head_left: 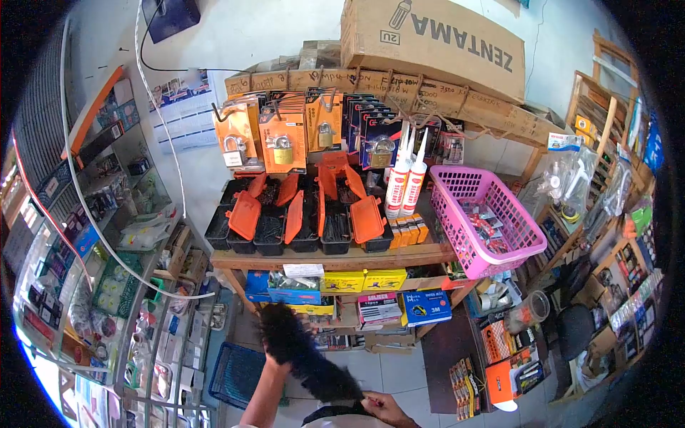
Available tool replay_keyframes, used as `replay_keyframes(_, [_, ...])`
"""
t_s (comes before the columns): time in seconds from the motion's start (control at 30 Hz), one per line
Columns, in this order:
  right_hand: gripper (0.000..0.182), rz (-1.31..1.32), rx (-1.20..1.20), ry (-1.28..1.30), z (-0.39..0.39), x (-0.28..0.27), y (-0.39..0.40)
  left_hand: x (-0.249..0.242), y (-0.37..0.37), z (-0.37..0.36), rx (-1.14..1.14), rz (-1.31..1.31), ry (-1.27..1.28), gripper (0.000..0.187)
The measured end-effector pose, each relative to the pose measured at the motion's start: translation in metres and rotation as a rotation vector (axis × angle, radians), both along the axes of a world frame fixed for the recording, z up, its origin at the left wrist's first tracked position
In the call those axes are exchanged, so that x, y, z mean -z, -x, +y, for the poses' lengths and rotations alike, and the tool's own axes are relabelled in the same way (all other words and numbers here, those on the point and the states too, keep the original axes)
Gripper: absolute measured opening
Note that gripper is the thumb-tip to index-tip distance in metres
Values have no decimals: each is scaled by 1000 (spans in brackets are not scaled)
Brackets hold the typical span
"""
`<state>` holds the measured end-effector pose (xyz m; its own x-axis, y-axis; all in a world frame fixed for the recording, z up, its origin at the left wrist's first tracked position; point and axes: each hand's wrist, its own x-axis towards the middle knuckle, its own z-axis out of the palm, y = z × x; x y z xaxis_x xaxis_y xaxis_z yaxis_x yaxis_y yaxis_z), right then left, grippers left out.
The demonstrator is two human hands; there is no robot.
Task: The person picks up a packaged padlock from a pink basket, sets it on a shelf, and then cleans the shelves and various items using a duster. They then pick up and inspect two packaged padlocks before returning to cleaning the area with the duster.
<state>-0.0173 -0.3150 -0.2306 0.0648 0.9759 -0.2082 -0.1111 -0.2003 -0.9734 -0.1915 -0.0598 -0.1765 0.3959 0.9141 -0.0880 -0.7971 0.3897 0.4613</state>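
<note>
Head view, and I see the person's right hand [383, 408] lowest, its fingers closed on the near end of a fluffy black duster [307, 357]. The left hand [277, 367] meets the duster farther along; its fingers are behind the fluff, so I can't tell how they stand. The duster slants away from the right fingers, up and to the left.

Open tiled floor [407, 372] shows just past the right fingers, bounded on the right by a dark brown panel [446, 349]. Left of the left fingers a dark blue basket [232, 374] sits close to the glass shelving [196, 357], leaving little room. Ahead of both hands runs the front edge of a wooden bench [357, 257].

The duster's far end covers part of the goods under the bench, and I can't tell if it touches them. Most small packets on the shelving are too small to read, and the far sides fall off into black.

On the bench, beyond the fingers, black bins [335, 247] hold dark, nail-like pieces, their orange lids [368, 220] standing open. To their right stand white sealant tubes [397, 189], then a pink basket [492, 266] with small packets inside. Packaged padlocks [283, 151] hang behind the bins; farthest and highest lies a cardboard box [435, 50].
</note>
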Motion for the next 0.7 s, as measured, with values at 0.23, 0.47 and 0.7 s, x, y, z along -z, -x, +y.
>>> replay_keyframes(0.23, [36, -141, -30, 151, 2, 27, -8, -10, 3, -4, 4, 24, 46, 54])
replay_keyframes(0.47, [29, 43, -78, 143, 8, 17, -2, -11, 17, -7, -97, -15, -89, 51])
replay_keyframes(0.7, [22, 247, 84, 159, 3, -14, 31, 3, 39, -5, 53, 228, -230, 51])
